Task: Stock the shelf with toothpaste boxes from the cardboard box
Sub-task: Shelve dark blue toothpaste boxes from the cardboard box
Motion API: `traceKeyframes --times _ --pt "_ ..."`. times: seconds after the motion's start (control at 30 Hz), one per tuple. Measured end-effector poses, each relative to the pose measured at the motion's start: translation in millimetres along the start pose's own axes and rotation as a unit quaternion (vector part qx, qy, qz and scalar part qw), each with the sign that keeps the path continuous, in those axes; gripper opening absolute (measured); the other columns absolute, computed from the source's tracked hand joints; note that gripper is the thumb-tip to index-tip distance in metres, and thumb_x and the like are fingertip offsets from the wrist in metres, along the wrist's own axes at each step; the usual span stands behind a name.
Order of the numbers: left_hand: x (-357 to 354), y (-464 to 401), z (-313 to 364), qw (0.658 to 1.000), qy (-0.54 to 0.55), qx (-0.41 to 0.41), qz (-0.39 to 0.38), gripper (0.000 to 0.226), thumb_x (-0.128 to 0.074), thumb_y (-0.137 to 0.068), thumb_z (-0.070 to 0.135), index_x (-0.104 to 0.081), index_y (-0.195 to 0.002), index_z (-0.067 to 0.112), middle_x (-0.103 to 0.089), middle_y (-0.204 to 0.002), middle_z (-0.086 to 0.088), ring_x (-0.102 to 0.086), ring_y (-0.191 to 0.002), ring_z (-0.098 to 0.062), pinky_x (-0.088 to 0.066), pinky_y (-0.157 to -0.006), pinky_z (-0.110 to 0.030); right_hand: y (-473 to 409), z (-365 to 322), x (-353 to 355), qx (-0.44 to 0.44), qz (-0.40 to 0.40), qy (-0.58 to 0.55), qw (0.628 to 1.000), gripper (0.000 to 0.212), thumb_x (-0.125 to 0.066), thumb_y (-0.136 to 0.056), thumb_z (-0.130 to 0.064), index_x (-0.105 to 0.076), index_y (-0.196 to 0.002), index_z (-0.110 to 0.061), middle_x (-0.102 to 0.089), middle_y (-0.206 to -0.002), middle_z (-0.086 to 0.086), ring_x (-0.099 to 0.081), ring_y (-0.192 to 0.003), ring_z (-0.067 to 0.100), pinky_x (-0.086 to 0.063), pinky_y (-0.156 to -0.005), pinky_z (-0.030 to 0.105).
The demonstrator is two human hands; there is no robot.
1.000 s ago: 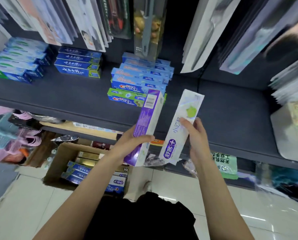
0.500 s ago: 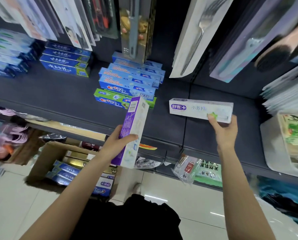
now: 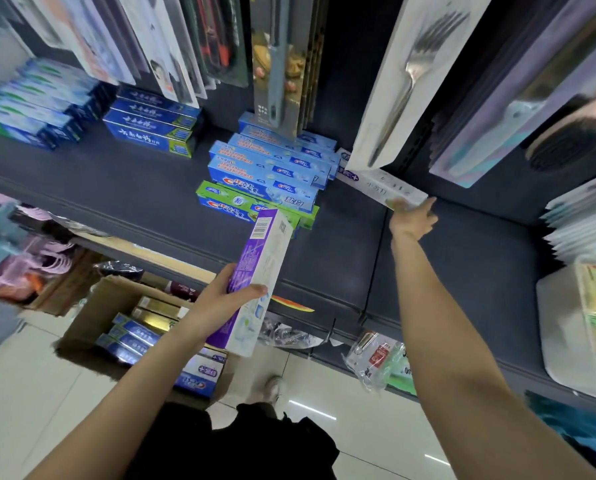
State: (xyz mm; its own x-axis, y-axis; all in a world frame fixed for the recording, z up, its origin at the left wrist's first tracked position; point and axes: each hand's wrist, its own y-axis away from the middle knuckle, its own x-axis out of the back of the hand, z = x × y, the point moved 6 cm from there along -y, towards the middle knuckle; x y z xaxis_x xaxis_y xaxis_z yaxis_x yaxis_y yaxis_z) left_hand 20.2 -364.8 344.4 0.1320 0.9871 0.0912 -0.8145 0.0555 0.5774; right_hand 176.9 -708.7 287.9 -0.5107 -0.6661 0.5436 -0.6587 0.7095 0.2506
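Head view: a purple-and-white toothpaste box [image 3: 260, 277] is gripped in the left hand [image 3: 220, 303] at the centre of the frame, thumb curled across its front face, fingers wrapped behind it. The box is held upright with a slight tilt, barcode end uppermost, in front of the shelf's front edge.

Right of centre, the right hand [image 3: 412, 218] is stretched onto the dark shelf [image 3: 462, 271], and the near end of a white toothpaste box [image 3: 379, 183] is touched by its fingertips. Whether that end is pinched or only pressed cannot be told; the hand is blurred. The white box is laid flat on the shelf, its far end tucked under a hanging fork package [image 3: 407, 77] and just beside the stack of blue and green toothpaste boxes [image 3: 262, 181].

In the upper left, a stack of dark blue boxes [image 3: 151, 128] is seen on the same shelf, with a blurred pile of light blue boxes [image 3: 30, 105] further left.

At lower left, an open cardboard box [image 3: 92, 320] is seen on the tiled floor [image 3: 23, 393], toothpaste boxes lying inside it.
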Motion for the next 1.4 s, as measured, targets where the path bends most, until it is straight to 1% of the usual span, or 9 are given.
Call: traceKeyframes --times 0.23,0.43,0.57,0.77,0.87,1.0,1.13,1.3,1.4 --pt "-2 -1 3 1.000 -0.016 0.000 0.005 0.041 -0.071 -0.081 0.028 -0.053 -0.118 0.026 -0.068 -0.106 0.002 -0.068 -0.091 -0.017 -0.053 -0.083 -0.037 30 -17 -7 0.090 -0.114 -0.060 0.988 0.077 -0.053 -0.094 -0.011 -0.001 -0.151 -0.005 0.009 -0.159 0.008 -0.001 -0.147 0.019 -0.009 -0.114 0.024" --pt "-32 -18 8 0.998 -0.035 0.002 -0.059 0.029 -0.069 -0.082 0.026 -0.059 -0.109 0.029 -0.070 -0.106 0.001 -0.068 -0.091 -0.016 -0.054 -0.084 -0.035 148 19 0 0.087 -0.252 -0.119 0.956 0.033 -0.054 -0.094 -0.008 -0.055 -0.126 -0.013 -0.059 -0.122 0.002 -0.054 -0.112 0.013 -0.038 -0.108 0.035" --pt "-60 -27 14 0.992 0.042 0.024 -0.120 0.029 -0.062 -0.088 0.013 -0.056 -0.116 0.016 -0.067 -0.102 -0.003 -0.067 -0.075 -0.008 -0.051 -0.060 -0.020 215 28 11 0.046 -0.316 -0.219 0.922 0.034 -0.054 -0.094 -0.004 -0.050 -0.127 -0.010 -0.065 -0.118 0.006 -0.063 -0.105 0.015 -0.052 -0.091 0.032" --pt "-81 -27 29 0.975 -0.097 -0.086 -0.181 0.043 -0.070 -0.083 0.015 -0.052 -0.121 0.018 -0.068 -0.099 0.007 -0.066 -0.084 -0.004 -0.050 -0.071 -0.022 215 34 46 -0.007 -0.263 -0.231 0.937 0.034 -0.057 -0.092 -0.007 -0.051 -0.126 -0.009 -0.066 -0.117 0.011 -0.063 -0.108 0.028 -0.054 -0.090 0.044" --pt "-89 -8 53 0.802 -0.461 -0.378 0.038 0.052 -0.077 -0.069 0.023 -0.057 -0.116 0.029 -0.070 -0.099 0.010 -0.065 -0.087 -0.012 -0.050 -0.066 -0.030 221 32 56 -0.062 -0.307 -0.267 0.911 0.039 -0.058 -0.089 -0.028 -0.054 -0.124 -0.010 -0.067 -0.115 0.011 -0.063 -0.109 0.028 -0.052 -0.093 0.043" --pt "-110 33 62 0.661 -0.453 -0.589 0.103 0.050 -0.069 -0.065 0.018 -0.065 -0.115 0.021 -0.066 -0.116 0.005 -0.052 -0.105 -0.016 -0.046 -0.077 -0.031 228 22 61 -0.080 -0.307 -0.405 0.858 0.047 -0.059 -0.081 -0.026 -0.054 -0.123 -0.004 -0.068 -0.103 0.010 -0.065 -0.092 0.024 -0.056 -0.080 0.034" --pt "-111 30 61 0.700 -0.421 -0.572 0.078 0.040 -0.066 -0.075 0.037 -0.067 -0.113 0.027 -0.063 -0.121 0.009 -0.053 -0.110 -0.016 -0.040 -0.088 -0.034 217 27 64 -0.109 -0.244 -0.440 0.857 0.024 -0.055 -0.091 -0.012 -0.051 -0.115 -0.011 -0.068 -0.096 0.008 -0.062 -0.082 0.021 -0.053 -0.067 0.027" --pt "-99 1 51 0.893 -0.334 -0.302 -0.011 0.073 -0.068 -0.074 0.057 -0.039 -0.134 0.029 -0.053 -0.128 0.010 -0.057 -0.107 -0.013 -0.049 -0.088 -0.036 203 25 67 -0.107 -0.231 -0.412 0.875 0.014 -0.052 -0.095 -0.017 -0.051 -0.109 -0.017 -0.068 -0.102 0.010 -0.066 -0.084 0.021 -0.053 -0.076 0.032" --pt "-110 -8 40 0.895 -0.370 -0.245 -0.050 0.067 -0.062 -0.078 0.058 -0.039 -0.130 0.022 -0.055 -0.117 0.003 -0.059 -0.102 -0.019 -0.049 -0.084 -0.039 197 19 64 -0.058 -0.264 -0.310 0.912 0.030 -0.060 -0.091 -0.016 -0.050 -0.120 -0.018 -0.068 -0.112 0.005 -0.067 -0.092 0.018 -0.056 -0.074 0.028"
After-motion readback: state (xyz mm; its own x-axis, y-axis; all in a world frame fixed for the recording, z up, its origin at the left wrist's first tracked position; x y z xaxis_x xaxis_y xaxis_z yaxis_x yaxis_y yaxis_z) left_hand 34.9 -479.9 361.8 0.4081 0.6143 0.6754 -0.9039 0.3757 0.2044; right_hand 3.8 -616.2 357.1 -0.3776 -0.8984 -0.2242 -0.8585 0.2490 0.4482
